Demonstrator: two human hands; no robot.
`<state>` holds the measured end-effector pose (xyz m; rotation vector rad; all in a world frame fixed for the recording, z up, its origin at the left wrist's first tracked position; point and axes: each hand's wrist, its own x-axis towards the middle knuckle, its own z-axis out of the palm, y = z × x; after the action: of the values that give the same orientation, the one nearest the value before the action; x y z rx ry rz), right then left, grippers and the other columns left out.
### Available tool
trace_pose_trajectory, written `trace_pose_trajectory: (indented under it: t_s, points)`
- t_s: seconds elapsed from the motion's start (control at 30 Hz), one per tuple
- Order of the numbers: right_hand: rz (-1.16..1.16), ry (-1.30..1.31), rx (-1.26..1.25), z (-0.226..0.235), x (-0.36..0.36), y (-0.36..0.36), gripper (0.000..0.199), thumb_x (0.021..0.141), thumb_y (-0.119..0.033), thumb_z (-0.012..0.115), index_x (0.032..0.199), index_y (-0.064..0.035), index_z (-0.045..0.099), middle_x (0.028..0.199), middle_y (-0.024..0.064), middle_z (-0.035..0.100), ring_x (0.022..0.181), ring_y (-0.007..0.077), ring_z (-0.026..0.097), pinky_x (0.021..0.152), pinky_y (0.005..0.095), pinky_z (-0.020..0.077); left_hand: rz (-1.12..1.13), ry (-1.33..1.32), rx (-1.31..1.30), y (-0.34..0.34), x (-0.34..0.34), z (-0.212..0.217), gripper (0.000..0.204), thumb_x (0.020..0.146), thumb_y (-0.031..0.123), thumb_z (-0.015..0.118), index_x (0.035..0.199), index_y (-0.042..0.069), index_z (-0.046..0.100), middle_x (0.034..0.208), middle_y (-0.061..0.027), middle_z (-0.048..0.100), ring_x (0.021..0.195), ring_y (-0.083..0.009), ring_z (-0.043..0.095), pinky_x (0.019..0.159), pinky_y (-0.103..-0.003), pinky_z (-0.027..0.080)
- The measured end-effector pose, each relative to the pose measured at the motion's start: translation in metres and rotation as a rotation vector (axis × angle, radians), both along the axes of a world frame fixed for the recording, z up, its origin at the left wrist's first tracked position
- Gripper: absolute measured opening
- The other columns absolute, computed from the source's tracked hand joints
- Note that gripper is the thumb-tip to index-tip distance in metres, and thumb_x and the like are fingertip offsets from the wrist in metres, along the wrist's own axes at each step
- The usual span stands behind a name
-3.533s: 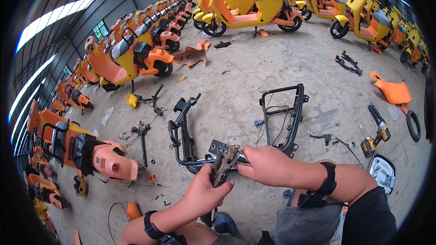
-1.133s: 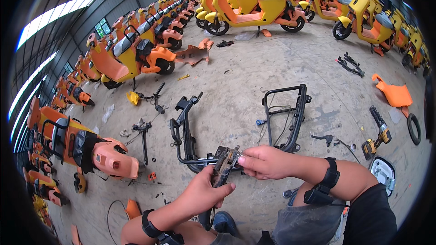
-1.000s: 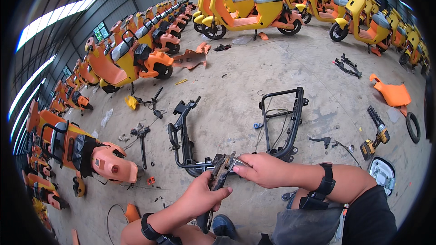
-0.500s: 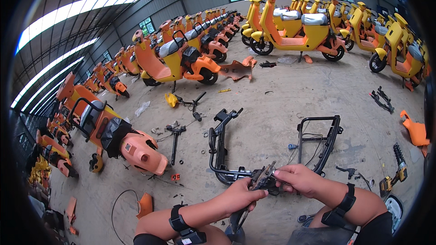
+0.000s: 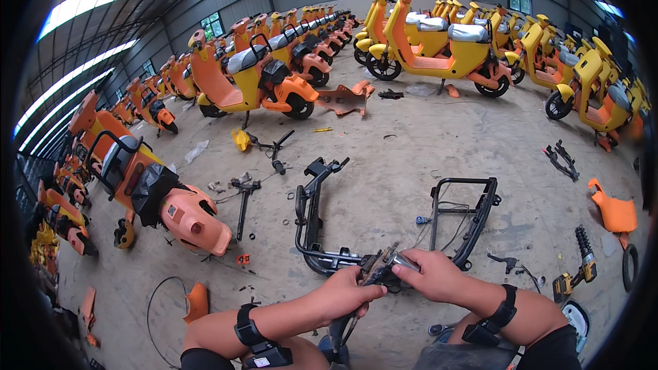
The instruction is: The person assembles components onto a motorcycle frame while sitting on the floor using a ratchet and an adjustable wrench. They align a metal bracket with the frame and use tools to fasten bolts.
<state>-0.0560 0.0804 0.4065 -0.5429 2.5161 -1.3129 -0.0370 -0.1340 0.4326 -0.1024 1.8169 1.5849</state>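
Low in front of me, my left hand [image 5: 353, 292] is closed around a dirty, dark metal part [image 5: 375, 268] with a rough brownish top. Its thumb lies along the near side. My right hand [image 5: 439, 275] pinches a short, shiny silver metal cylinder [image 5: 404, 262] against the right side of that part; whether it is fixed there I cannot tell. Just beyond both hands, a black tubular scooter frame [image 5: 312, 223] lies on the floor, partly hidden by them. Below my left hand a dark piece [image 5: 338, 332] hangs down, its link to the held part unclear.
A yellow-black cordless drill [image 5: 576, 275] with a long bit lies right, near a brake lever [image 5: 506, 260]. A ratchet [image 5: 439, 329] sits by my right knee. At left stands an orange scooter [image 5: 195, 223]; a black fork stem [image 5: 245, 205] lies beside it. Scooter rows fill the back.
The whole view has shifted, so the floor things sit further left. More of the silver cylinder shows in my right fingers. My left hand keeps its grip on the dark part.
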Motion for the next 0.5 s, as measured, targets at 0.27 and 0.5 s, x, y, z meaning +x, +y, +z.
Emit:
trace_pose_trajectory:
  t_s: [0.27, 0.5]
  points:
    - [-0.104, 0.471, 0.141, -0.025, 0.008, -0.011, 0.031, 0.090, -0.031, 0.060, 0.110, -0.0060, 0.058, 0.082, 0.0153, 0.063, 0.074, 0.0363, 0.063, 0.062, 0.0449, 0.0488, 0.033, -0.049, -0.041, -0.001, -0.004, -0.009, 0.026, 0.086, 0.017, 0.070, 0.096, 0.003, 0.051, 0.062, -0.0011, 0.055, 0.048, -0.0086, 0.052, 0.046, -0.024, 0.041]
    - [-0.087, -0.761, -0.637, -0.011, -0.009, 0.004, 0.033, 0.099, -0.031, 0.054, 0.097, 0.0008, 0.062, 0.069, -0.0004, 0.056, 0.053, 0.0054, 0.043, 0.046, 0.0220, 0.0323, 0.014, 0.032, -0.018, -0.003, -0.002, 0.000, 0.029, 0.087, 0.019, 0.070, 0.102, 0.003, 0.051, 0.063, 0.0006, 0.054, 0.049, -0.0076, 0.051, 0.046, -0.022, 0.039]
